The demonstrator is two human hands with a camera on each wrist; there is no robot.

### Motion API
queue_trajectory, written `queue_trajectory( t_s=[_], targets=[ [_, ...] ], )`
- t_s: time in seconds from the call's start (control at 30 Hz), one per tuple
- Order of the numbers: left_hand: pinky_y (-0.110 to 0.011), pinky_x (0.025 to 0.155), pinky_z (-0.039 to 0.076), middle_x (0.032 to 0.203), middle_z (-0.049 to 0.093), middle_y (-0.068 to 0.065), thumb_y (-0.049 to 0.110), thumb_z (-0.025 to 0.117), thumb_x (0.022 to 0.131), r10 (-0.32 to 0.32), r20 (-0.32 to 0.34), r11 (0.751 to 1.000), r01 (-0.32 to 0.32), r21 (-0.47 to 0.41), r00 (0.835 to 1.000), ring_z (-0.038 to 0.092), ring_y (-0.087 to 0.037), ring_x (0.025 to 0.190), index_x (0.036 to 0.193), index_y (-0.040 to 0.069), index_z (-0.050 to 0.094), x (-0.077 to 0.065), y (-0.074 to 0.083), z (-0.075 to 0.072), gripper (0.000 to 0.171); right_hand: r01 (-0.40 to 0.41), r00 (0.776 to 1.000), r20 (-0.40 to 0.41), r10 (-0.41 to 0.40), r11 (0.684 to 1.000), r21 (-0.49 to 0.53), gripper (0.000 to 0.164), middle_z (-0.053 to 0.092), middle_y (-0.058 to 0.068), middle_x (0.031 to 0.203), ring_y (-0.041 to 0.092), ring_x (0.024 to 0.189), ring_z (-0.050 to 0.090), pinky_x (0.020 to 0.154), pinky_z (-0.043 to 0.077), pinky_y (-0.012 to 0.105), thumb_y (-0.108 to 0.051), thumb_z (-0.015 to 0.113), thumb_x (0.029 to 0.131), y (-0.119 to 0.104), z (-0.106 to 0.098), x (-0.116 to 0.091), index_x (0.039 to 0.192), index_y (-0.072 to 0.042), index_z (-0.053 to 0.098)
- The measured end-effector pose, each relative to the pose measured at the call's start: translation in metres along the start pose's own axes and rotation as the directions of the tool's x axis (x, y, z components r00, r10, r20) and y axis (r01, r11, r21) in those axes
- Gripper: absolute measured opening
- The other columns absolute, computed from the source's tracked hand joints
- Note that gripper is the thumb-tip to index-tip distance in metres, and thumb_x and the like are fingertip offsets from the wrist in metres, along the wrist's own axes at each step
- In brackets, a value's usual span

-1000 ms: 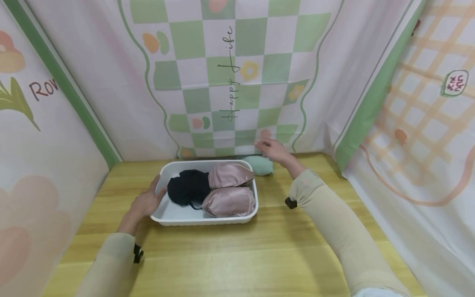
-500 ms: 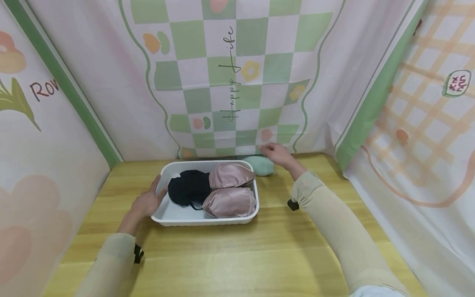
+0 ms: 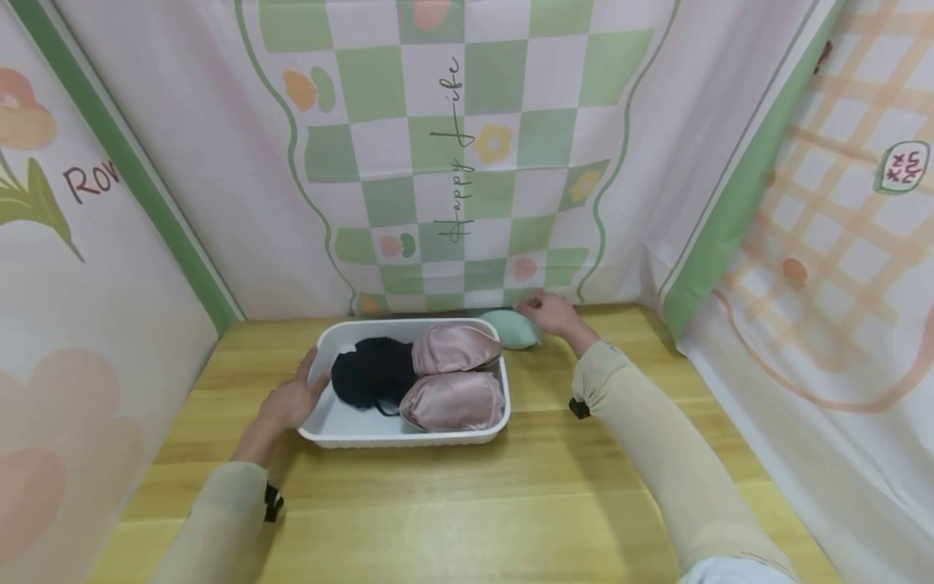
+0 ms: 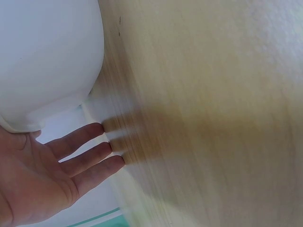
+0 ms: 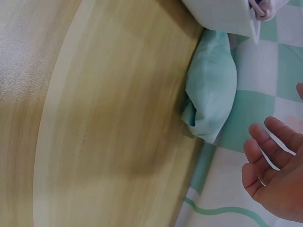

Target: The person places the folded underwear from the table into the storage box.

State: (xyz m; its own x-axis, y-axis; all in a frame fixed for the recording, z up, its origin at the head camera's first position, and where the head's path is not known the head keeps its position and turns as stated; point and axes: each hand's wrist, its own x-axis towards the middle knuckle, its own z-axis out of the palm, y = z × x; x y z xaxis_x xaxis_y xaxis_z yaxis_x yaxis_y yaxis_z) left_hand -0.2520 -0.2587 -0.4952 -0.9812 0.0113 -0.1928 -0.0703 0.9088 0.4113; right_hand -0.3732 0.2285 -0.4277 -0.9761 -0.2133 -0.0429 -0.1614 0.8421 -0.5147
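Observation:
In the head view, a white plastic tray point(image 3: 409, 440) holds a black bra-like garment point(image 3: 372, 371) with a thin strap, and two satiny pink bra cups point(image 3: 452, 401) to its right. My left hand point(image 3: 290, 399) holds the tray's left rim, thumb over the edge; in the left wrist view three fingers point(image 4: 90, 158) extend straight beneath the rim. A mint-green bundle of folded cloth point(image 5: 211, 87) lies behind the tray's back right corner, against the curtain. Right beside and above it hovers my right hand point(image 3: 549, 313), fingers loosely bent, with nothing between them in the right wrist view.
The tray stands on a yellowish wooden table point(image 3: 438, 519). A checked green and white curtain point(image 3: 481, 186) hangs along the back edge, with printed cloth walls at the left point(image 3: 66, 308) and right point(image 3: 824, 324).
My right hand has moved a little right and down, closer to the mint-green bundle. The left hand stays at the tray rim, and the garments inside lie as before.

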Motion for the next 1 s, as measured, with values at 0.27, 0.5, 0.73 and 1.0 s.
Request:
queue_trajectory(
  t_s=[0.27, 0.5, 0.73, 1.0],
  targets=[
    [-0.065, 0.097, 0.046, 0.145, 0.043, -0.039, 0.063, 0.015, 0.103, -0.013, 0.005, 1.0, 0.013, -0.003, 1.0, 0.053, -0.057, 0.122, 0.161, 0.018, -0.008, -0.002, 0.0, 0.002, 0.077, -0.034, 0.999, 0.033, 0.035, 0.999, -0.029, 0.069, 0.053, 0.025, 0.144, 0.044, 0.132, 0.05, 0.113, 0.039, 0.057, -0.053, 0.046, 0.101, 0.001, 0.011, 0.001, 0.144, 0.0, 0.047],
    [-0.065, 0.097, 0.046, 0.145, 0.043, -0.039, 0.06, 0.017, 0.104, -0.019, 0.008, 1.0, 0.019, -0.007, 1.0, 0.053, -0.058, 0.122, 0.161, 0.019, -0.009, -0.003, 0.0, 0.002, 0.075, -0.017, 0.999, 0.041, 0.02, 0.997, -0.077, 0.069, 0.052, 0.026, 0.145, 0.045, 0.132, 0.05, 0.113, 0.038, 0.058, -0.05, 0.05, 0.1, 0.006, 0.02, 0.005, 0.144, 0.003, 0.046],
    [-0.065, 0.097, 0.046, 0.146, 0.043, -0.038, 0.06, 0.017, 0.105, -0.02, 0.008, 1.0, 0.021, -0.006, 1.0, 0.053, -0.057, 0.123, 0.161, 0.019, -0.008, -0.003, 0.001, 0.001, 0.074, 0.006, 1.0, 0.03, -0.002, 0.988, -0.152, 0.069, 0.05, 0.025, 0.147, 0.046, 0.136, 0.046, 0.115, 0.035, 0.057, -0.047, 0.056, 0.098, 0.011, 0.029, 0.013, 0.145, 0.003, 0.047],
    [-0.064, 0.096, 0.047, 0.144, 0.044, -0.039, 0.06, 0.018, 0.104, -0.017, -0.001, 1.0, 0.017, -0.011, 1.0, 0.054, -0.057, 0.121, 0.161, 0.02, -0.009, 0.002, 0.001, -0.001, 0.075, 0.041, 0.999, 0.023, -0.036, 0.968, -0.248, 0.072, 0.051, 0.029, 0.145, 0.048, 0.137, 0.043, 0.116, 0.035, 0.057, -0.047, 0.06, 0.095, 0.003, 0.029, 0.015, 0.142, 0.006, 0.048]
  ],
)
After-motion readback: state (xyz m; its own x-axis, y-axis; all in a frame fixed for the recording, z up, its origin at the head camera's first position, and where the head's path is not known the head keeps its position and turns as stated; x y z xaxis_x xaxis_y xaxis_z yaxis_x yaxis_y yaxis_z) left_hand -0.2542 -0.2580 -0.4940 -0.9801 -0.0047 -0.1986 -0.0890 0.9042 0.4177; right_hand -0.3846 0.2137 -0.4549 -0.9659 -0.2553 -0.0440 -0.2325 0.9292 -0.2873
